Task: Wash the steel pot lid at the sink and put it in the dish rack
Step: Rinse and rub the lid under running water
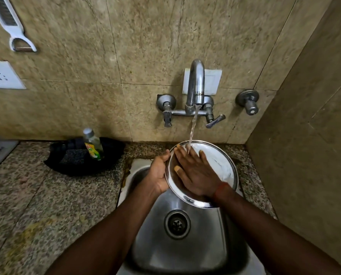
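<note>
- Steel pot lid (221, 167) is held tilted over the back of the sink (185, 253), directly under the tap (195, 86), with the running water (192, 128) landing on its upper part and on the fingers of the right hand.
- Judging by this, the washing is in its rinse-or-rub step: water is on, a hand is working the surface, and whitish streaks show on the lid's side away from the left hand. Whether they are suds or glare I cannot tell.
- What remains, as I read it: finish the rinse, shut off the tap, and carry the lid to the dish rack, which is not in view.
- Left hand (157, 173) grips the lid's rim on the side away from the tap handles' right end, thumb on top and fingers curled under, pinching the edge.
- Right hand (195, 173) lies flat across the lid's face, palm down, fingers spread and pointing toward the tap, pressing rather than gripping.
- Both forearms reach forward over the sink basin.
</note>
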